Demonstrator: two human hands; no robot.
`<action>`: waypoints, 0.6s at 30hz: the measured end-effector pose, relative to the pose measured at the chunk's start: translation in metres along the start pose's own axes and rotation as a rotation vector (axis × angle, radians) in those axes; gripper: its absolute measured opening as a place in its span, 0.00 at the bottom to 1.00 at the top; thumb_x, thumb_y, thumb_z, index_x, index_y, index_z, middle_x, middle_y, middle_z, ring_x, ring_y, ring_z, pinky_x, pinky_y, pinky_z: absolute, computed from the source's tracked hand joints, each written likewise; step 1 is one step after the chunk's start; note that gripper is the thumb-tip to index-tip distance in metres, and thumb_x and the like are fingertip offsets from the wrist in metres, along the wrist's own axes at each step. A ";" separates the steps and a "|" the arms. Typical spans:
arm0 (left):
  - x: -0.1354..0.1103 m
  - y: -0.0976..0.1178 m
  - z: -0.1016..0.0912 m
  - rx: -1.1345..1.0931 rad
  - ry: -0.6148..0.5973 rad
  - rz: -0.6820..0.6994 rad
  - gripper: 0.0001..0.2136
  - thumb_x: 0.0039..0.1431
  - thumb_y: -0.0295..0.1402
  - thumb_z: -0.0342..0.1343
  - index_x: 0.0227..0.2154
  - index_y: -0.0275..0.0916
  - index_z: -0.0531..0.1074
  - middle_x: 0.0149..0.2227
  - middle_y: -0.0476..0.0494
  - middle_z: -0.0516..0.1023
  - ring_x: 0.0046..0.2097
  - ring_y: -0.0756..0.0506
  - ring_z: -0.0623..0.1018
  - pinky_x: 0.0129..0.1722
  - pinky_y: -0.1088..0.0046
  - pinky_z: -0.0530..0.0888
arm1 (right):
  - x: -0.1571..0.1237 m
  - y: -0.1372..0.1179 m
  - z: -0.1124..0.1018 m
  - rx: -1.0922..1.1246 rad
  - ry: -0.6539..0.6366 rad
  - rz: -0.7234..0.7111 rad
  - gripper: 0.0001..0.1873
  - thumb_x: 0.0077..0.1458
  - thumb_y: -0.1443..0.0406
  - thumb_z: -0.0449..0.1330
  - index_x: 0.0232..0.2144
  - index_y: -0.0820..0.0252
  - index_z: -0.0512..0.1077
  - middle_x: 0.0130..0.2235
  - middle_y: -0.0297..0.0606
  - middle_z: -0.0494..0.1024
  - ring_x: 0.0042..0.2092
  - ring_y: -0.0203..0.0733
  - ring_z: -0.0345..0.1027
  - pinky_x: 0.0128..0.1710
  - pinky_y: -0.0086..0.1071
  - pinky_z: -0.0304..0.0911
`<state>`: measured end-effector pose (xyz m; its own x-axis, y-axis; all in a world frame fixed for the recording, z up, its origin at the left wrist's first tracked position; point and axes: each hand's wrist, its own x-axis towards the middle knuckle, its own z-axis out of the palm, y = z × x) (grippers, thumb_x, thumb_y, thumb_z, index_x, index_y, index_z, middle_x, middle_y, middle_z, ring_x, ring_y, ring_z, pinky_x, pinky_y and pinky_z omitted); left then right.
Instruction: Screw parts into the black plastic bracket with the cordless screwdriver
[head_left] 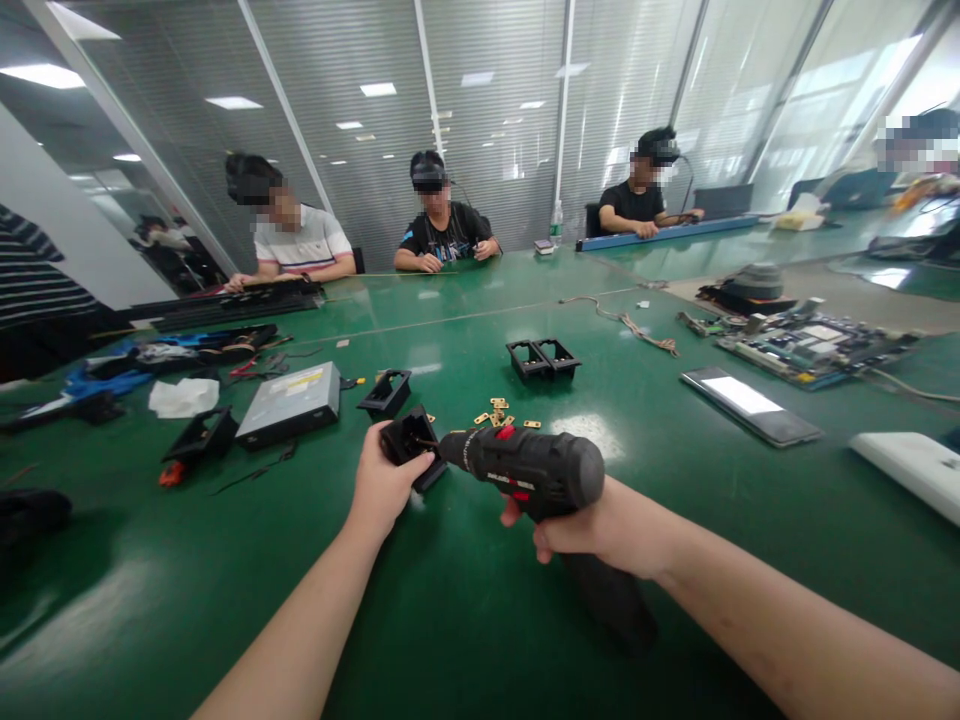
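Observation:
My left hand [386, 480] grips a black plastic frame [421, 437], tilted up off the green table, with the thumb along its near side. Wrapped round the handle of a black cordless drill [544, 468] with red buttons is my right hand [592, 525]. The drill points left and its bit reaches into the opening of the held frame; the exact contact of the tip is too small to make out. Just beyond lie several small brass-coloured plates [496, 412]. Another black frame [386, 393] sits behind my left hand, and a double black frame [541, 358] stands farther back.
An optical drive [291, 403], a crumpled tissue [184, 398] and a black frame [201, 437] lie at left. On the right are a phone [750, 405], a white device [911, 468] and a circuit board [817, 340]. Several people sit across the table [465, 620].

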<state>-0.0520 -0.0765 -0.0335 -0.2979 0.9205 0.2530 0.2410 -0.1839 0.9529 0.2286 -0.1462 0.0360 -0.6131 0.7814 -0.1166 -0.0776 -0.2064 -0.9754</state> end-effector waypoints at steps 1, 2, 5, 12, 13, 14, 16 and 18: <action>0.000 0.000 0.000 -0.009 0.016 0.008 0.28 0.38 0.31 0.72 0.45 0.42 0.69 0.44 0.43 0.78 0.48 0.39 0.78 0.51 0.57 0.72 | 0.001 0.000 -0.001 0.032 0.014 0.002 0.35 0.40 0.75 0.61 0.54 0.59 0.69 0.40 0.38 0.77 0.30 0.35 0.70 0.33 0.34 0.71; 0.001 0.001 0.000 -0.019 0.024 0.018 0.28 0.39 0.31 0.72 0.46 0.42 0.69 0.45 0.43 0.78 0.48 0.39 0.78 0.52 0.57 0.72 | 0.002 0.001 -0.002 0.061 0.030 0.002 0.31 0.40 0.75 0.62 0.51 0.61 0.71 0.39 0.38 0.77 0.30 0.36 0.70 0.33 0.33 0.70; 0.001 0.003 0.002 -0.072 0.028 0.027 0.28 0.40 0.32 0.72 0.46 0.42 0.68 0.46 0.42 0.78 0.49 0.40 0.78 0.52 0.58 0.72 | 0.004 0.002 -0.002 0.127 0.061 -0.005 0.26 0.39 0.74 0.64 0.46 0.62 0.73 0.37 0.38 0.77 0.30 0.36 0.70 0.31 0.32 0.69; 0.001 0.006 0.003 -0.086 0.071 0.071 0.27 0.43 0.32 0.71 0.47 0.41 0.69 0.48 0.40 0.78 0.50 0.39 0.78 0.53 0.56 0.71 | 0.005 0.009 0.006 0.196 0.082 -0.012 0.17 0.38 0.74 0.65 0.36 0.63 0.76 0.34 0.37 0.77 0.28 0.37 0.70 0.31 0.33 0.68; 0.001 0.008 0.002 -0.045 0.092 0.090 0.26 0.43 0.32 0.70 0.47 0.41 0.70 0.47 0.40 0.78 0.50 0.39 0.78 0.53 0.57 0.71 | 0.005 0.010 0.007 0.210 0.083 -0.016 0.17 0.38 0.73 0.65 0.36 0.63 0.75 0.34 0.37 0.77 0.28 0.37 0.70 0.31 0.34 0.67; 0.001 0.011 0.000 0.005 0.111 0.111 0.25 0.43 0.32 0.70 0.46 0.41 0.70 0.47 0.40 0.78 0.50 0.38 0.78 0.53 0.57 0.71 | 0.005 0.012 0.008 0.223 0.083 -0.022 0.18 0.38 0.72 0.65 0.37 0.63 0.75 0.34 0.36 0.77 0.28 0.37 0.70 0.32 0.34 0.67; 0.001 0.018 -0.004 0.122 0.141 0.157 0.24 0.42 0.31 0.70 0.44 0.41 0.71 0.45 0.41 0.78 0.50 0.38 0.78 0.53 0.58 0.70 | 0.006 0.014 0.009 0.238 0.079 -0.027 0.19 0.38 0.71 0.65 0.38 0.63 0.75 0.34 0.37 0.77 0.28 0.37 0.70 0.32 0.34 0.67; -0.001 0.026 -0.007 0.219 0.134 0.193 0.24 0.41 0.30 0.71 0.43 0.42 0.72 0.43 0.43 0.79 0.49 0.37 0.78 0.53 0.59 0.70 | 0.006 0.016 0.008 0.242 0.077 -0.026 0.19 0.38 0.70 0.65 0.38 0.64 0.75 0.35 0.37 0.77 0.29 0.37 0.70 0.33 0.34 0.66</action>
<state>-0.0517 -0.0844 -0.0083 -0.3425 0.8197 0.4591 0.4932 -0.2590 0.8305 0.2171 -0.1492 0.0214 -0.5473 0.8290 -0.1149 -0.2844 -0.3133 -0.9061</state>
